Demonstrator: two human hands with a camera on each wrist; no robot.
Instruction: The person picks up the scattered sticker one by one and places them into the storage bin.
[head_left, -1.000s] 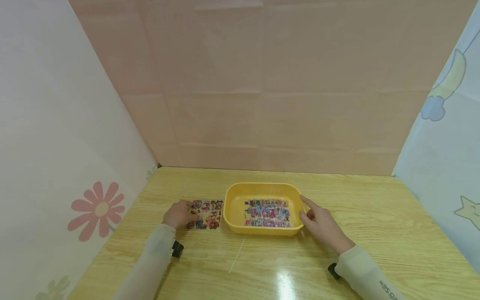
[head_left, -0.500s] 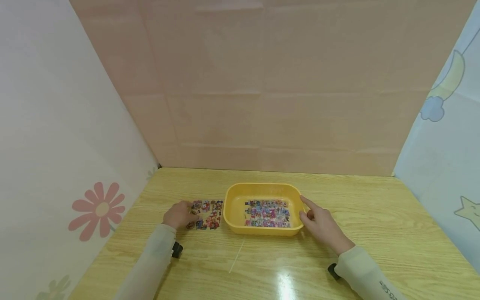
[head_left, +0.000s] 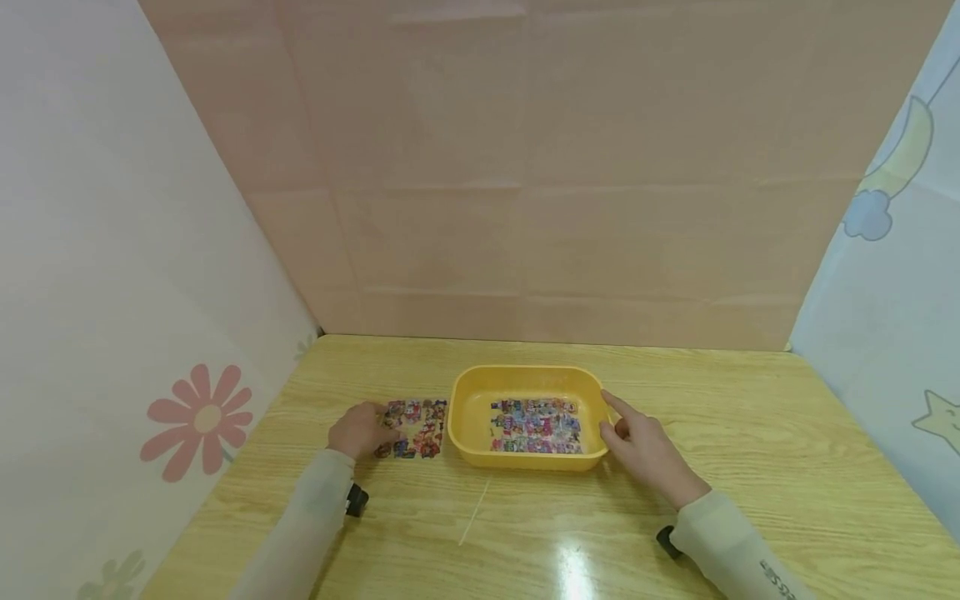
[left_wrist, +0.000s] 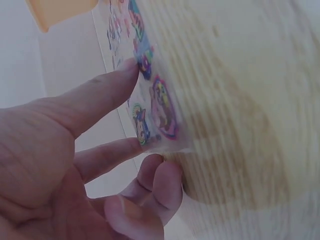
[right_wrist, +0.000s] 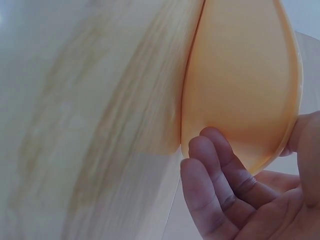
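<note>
On the left of the table, a clear sticker sheet (head_left: 426, 432) with colourful cartoon figures lies flat. My left hand (head_left: 362, 430) rests at its left end, the thumb on the printed face and the index finger at the edge; the other fingers bend beside it in the left wrist view. A yellow plastic basin (head_left: 468, 417) stands just right of the sheet. Inside lie more printed stickers (head_left: 536, 427), mostly pink and purple. My right hand (head_left: 637, 446) holds the basin's right end, thumb and index finger at the rim and other fingertips against the outer wall.
The wood-patterned table (head_left: 750, 467) meets a pinkish-beige backdrop (head_left: 555, 208) behind. Pale walls with flower (head_left: 202, 419) and star (head_left: 941, 425) drawings flank both sides. A thin light line (head_left: 474, 512) marks the tabletop before the basin.
</note>
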